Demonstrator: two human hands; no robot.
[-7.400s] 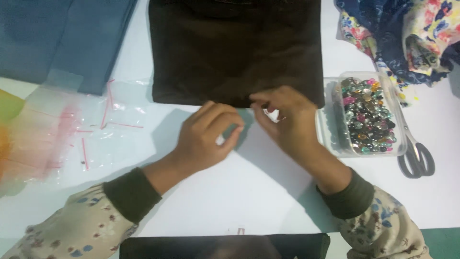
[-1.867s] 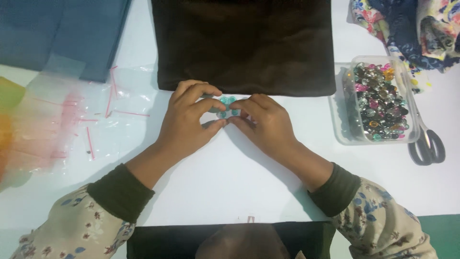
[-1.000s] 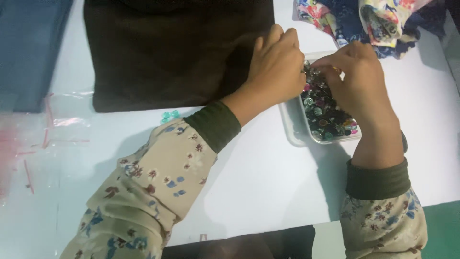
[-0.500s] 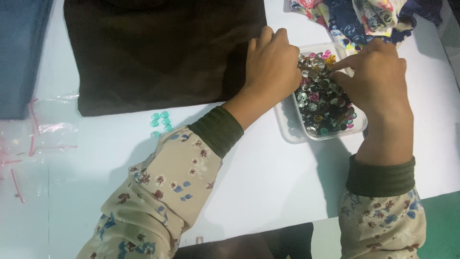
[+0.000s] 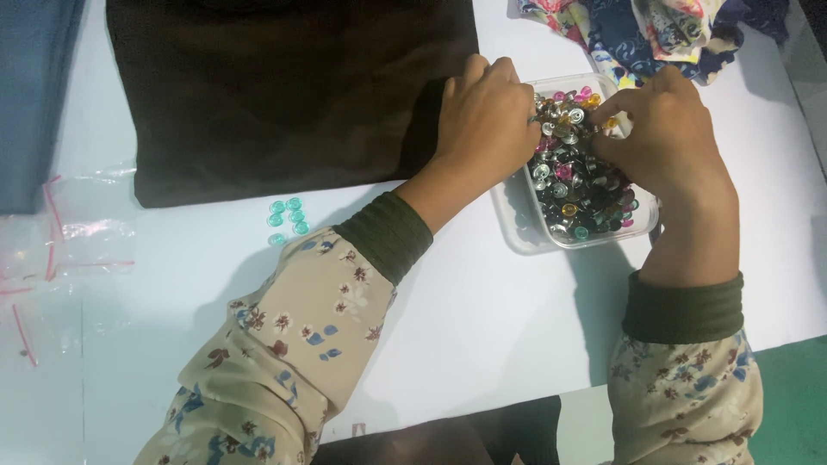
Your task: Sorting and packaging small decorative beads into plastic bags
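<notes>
Both hands, left hand (image 5: 487, 116) and right hand (image 5: 663, 129), have left the teal beads (image 5: 287, 217) (fingers curled, grasp unclear) for the bead tray (image 5: 517, 237).

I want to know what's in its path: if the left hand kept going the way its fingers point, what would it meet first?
Probably the mixed beads in the clear tray; the left hand already reaches over its rim.

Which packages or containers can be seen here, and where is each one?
Clear plastic tray: right of the dark cloth, rectangular, full of silver and coloured buttons; both hands reach into it.
Clear plastic bags: left edge of the table, flat, with pink strips.
No labels, signs or screens.
</notes>
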